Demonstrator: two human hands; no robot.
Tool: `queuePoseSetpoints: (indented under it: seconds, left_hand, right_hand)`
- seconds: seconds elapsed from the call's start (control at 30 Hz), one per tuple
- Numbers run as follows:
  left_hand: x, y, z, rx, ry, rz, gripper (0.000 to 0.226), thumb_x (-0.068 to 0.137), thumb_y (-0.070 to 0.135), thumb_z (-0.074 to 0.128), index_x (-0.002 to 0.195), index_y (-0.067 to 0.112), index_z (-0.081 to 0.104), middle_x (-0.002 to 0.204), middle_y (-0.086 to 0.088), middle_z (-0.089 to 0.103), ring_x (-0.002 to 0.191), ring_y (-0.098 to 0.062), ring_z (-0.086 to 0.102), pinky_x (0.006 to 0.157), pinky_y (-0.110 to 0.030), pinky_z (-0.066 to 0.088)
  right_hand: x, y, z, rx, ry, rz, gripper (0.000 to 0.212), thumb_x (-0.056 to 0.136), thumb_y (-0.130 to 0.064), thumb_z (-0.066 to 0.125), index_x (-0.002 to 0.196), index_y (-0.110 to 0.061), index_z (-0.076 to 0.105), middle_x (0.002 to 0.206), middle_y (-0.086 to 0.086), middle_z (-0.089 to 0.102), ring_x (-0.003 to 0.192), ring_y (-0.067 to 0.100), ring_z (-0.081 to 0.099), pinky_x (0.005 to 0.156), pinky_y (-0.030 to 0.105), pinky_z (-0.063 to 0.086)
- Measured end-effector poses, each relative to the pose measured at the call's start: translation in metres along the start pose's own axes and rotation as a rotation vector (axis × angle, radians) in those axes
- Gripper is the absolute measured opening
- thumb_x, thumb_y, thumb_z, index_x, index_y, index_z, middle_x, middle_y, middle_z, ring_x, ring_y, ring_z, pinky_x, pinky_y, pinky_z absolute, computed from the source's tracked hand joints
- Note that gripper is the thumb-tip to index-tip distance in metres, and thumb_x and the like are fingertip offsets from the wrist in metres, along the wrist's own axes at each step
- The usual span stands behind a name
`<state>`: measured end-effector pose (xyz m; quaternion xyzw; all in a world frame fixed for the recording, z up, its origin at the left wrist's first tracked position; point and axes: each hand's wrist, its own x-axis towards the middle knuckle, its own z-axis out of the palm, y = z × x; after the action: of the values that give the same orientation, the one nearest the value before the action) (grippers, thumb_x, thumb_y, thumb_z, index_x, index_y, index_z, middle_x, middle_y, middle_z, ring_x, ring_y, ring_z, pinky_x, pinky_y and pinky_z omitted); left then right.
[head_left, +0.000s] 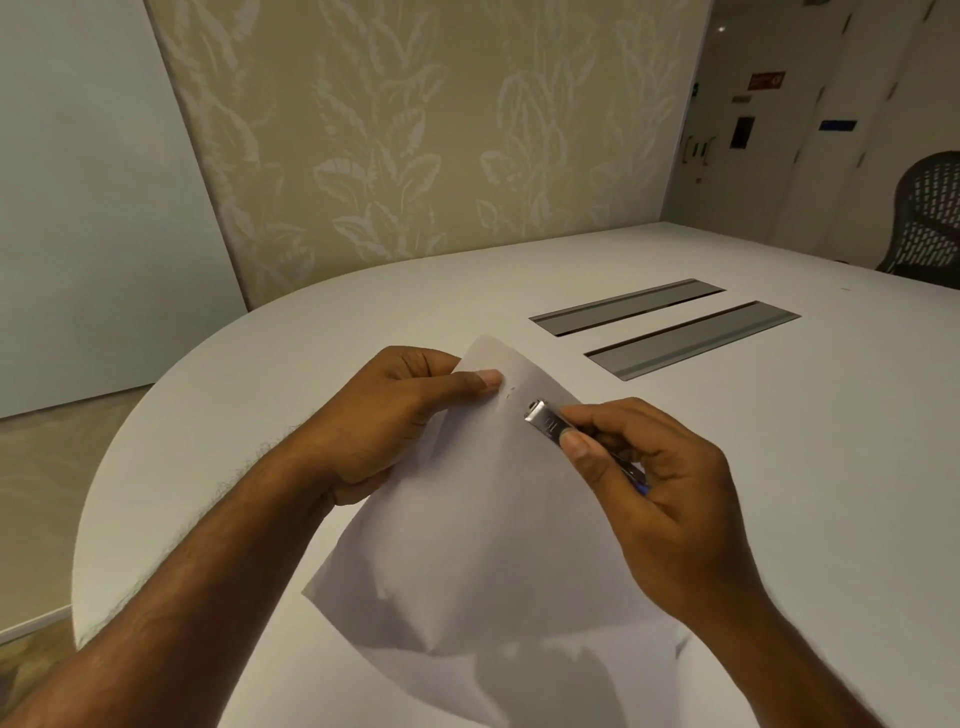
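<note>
A sheet of white paper (483, 525) is lifted off the white table (779, 467), with its top corner raised. My left hand (395, 415) pinches that upper corner, thumb on the near face. My right hand (649, 483) grips a small metal stapler (548, 422) with a blue part at its rear; its shiny front end sits against the paper's right edge, just right of my left thumb. A small mark, perhaps a staple, shows on the paper between thumb and stapler.
Two grey recessed cable hatches (691, 338) lie in the tabletop beyond my hands. A black mesh chair (930, 218) stands at the far right. A leaf-patterned wall (415, 130) rises behind the table's rounded far edge.
</note>
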<state>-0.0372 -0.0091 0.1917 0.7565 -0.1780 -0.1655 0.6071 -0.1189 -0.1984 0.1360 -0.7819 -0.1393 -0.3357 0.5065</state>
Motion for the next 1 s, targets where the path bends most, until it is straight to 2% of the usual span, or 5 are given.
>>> queuePoseSetpoints:
  seconds: [0.3, 0.4, 0.6, 0.83, 1.0]
  left_hand:
    - [-0.001, -0.003, 0.005, -0.004, -0.02, -0.008, 0.028, 0.09, 0.028, 0.062, 0.09, 0.005, 0.078, 0.096, -0.018, 0.077, 0.08, -0.033, 0.072, 0.082, -0.045, 0.057]
    - [-0.002, -0.002, 0.008, 0.017, -0.008, -0.011, 0.031, 0.09, 0.028, 0.061, 0.096, 0.002, 0.077, 0.099, -0.019, 0.076, 0.089, -0.041, 0.072, 0.087, -0.049, 0.057]
    - [-0.003, 0.0, 0.014, 0.023, 0.035, -0.03, 0.033, 0.09, 0.028, 0.062, 0.095, -0.002, 0.076, 0.1, -0.022, 0.075, 0.094, -0.046, 0.07, 0.092, -0.057, 0.055]
    - [-0.001, 0.0, 0.015, -0.06, 0.013, -0.061, 0.026, 0.09, 0.019, 0.063, 0.086, -0.004, 0.075, 0.086, -0.021, 0.075, 0.073, -0.033, 0.07, 0.074, -0.039, 0.058]
    - [-0.003, 0.002, 0.015, -0.071, 0.026, -0.076, 0.024, 0.089, 0.018, 0.064, 0.078, 0.0, 0.076, 0.079, -0.018, 0.075, 0.074, -0.035, 0.069, 0.081, -0.046, 0.058]
  right_hand:
    - [0.002, -0.001, 0.005, 0.119, -0.01, 0.063, 0.021, 0.084, -0.033, 0.058, 0.103, -0.027, 0.066, 0.096, -0.011, 0.07, 0.092, 0.008, 0.067, 0.073, 0.01, 0.052]
    - [0.002, -0.001, 0.005, 0.103, -0.012, 0.048, 0.021, 0.084, -0.035, 0.058, 0.102, -0.028, 0.066, 0.095, -0.012, 0.069, 0.09, 0.006, 0.067, 0.073, 0.009, 0.052]
    - [0.005, 0.0, 0.005, -0.012, -0.033, -0.036, 0.025, 0.085, -0.035, 0.056, 0.104, -0.022, 0.066, 0.09, -0.007, 0.069, 0.088, 0.007, 0.066, 0.073, 0.009, 0.051]
    - [0.004, 0.004, 0.005, -0.156, -0.044, -0.22, 0.027, 0.085, -0.026, 0.059, 0.109, -0.015, 0.065, 0.091, 0.003, 0.068, 0.089, 0.007, 0.062, 0.077, 0.005, 0.048]
    - [0.002, 0.01, 0.005, -0.3, -0.001, -0.342, 0.031, 0.085, -0.025, 0.059, 0.111, -0.009, 0.064, 0.096, 0.01, 0.07, 0.091, 0.014, 0.062, 0.083, 0.012, 0.049]
